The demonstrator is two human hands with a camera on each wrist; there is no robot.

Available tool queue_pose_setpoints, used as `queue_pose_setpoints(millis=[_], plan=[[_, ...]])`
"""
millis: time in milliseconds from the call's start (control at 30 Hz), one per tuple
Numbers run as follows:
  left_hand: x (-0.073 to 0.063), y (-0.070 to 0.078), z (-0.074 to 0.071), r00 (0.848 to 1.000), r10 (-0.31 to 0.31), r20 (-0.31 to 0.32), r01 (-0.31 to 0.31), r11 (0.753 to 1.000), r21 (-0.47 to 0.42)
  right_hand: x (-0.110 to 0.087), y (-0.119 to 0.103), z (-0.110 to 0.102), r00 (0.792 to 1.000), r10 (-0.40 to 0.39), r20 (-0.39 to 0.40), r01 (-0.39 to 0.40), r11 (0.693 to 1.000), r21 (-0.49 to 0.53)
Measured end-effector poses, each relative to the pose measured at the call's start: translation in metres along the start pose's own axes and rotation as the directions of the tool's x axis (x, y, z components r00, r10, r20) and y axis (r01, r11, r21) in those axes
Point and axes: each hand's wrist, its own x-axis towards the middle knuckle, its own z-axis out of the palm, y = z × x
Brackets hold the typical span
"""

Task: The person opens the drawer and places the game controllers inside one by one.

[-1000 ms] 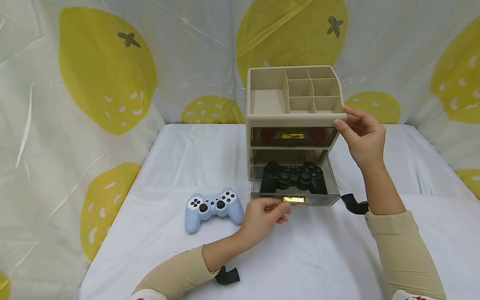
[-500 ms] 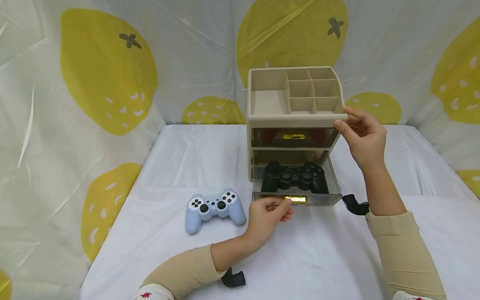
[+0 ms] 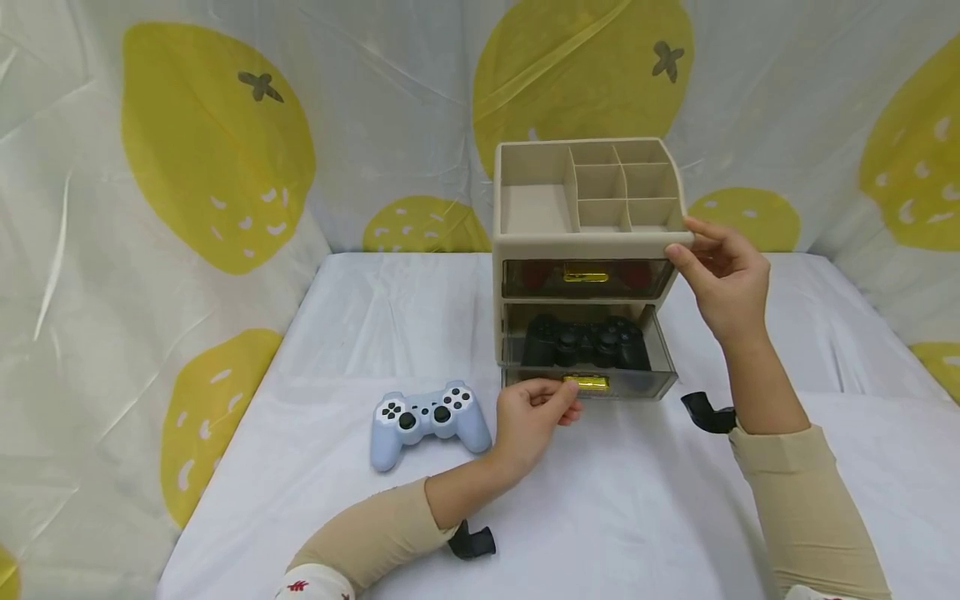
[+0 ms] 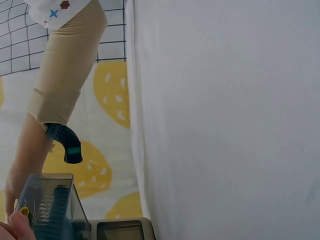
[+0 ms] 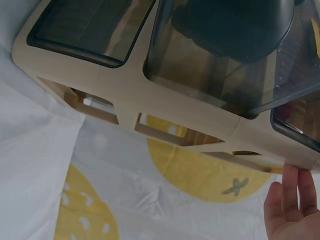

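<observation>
A beige desk organizer (image 3: 592,242) stands on the table with its clear middle drawer (image 3: 630,385) partly pulled out. Inside that drawer lies a black game controller (image 3: 585,343). My left hand (image 3: 528,417) pinches the drawer's gold handle (image 3: 588,382) between thumb and fingers; the handle (image 4: 25,212) also shows in the left wrist view. At the organizer's upper right front corner, my right hand (image 3: 731,283) grips the edge, thumb in front. In the right wrist view, fingers (image 5: 290,192) touch the organizer's side. A light blue game controller (image 3: 430,423) lies left of the drawer.
The upper drawer (image 3: 543,279) is closed, with dark red shapes faintly visible behind its tinted front. Divided compartments (image 3: 600,179) form the organizer's top. A white cloth (image 3: 637,508) covers the table, and a lemon-print curtain (image 3: 405,100) hangs behind. Black curved pieces (image 3: 708,413) sit at both wrists.
The middle drawer has slid a little inward, carrying the black controller with it. My left hand has moved slightly away from me with the handle. My right hand keeps its grip on the organizer.
</observation>
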Motion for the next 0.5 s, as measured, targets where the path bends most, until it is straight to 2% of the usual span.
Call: queue_pose_setpoints(millis=[367,500], plan=[[0.018,-0.006,0.000,0.999,0.013,-0.030,-0.013,1.000,0.016,0.000,0.003,-0.001,1.000,-0.015,-0.001,0.015,1.000,0.017],[0.025,-0.007,0.000,0.998,0.037,-0.046,-0.035,0.999,0.036,0.000,0.001,-0.001,1.000,-0.013,-0.001,0.013,1.000,-0.024]])
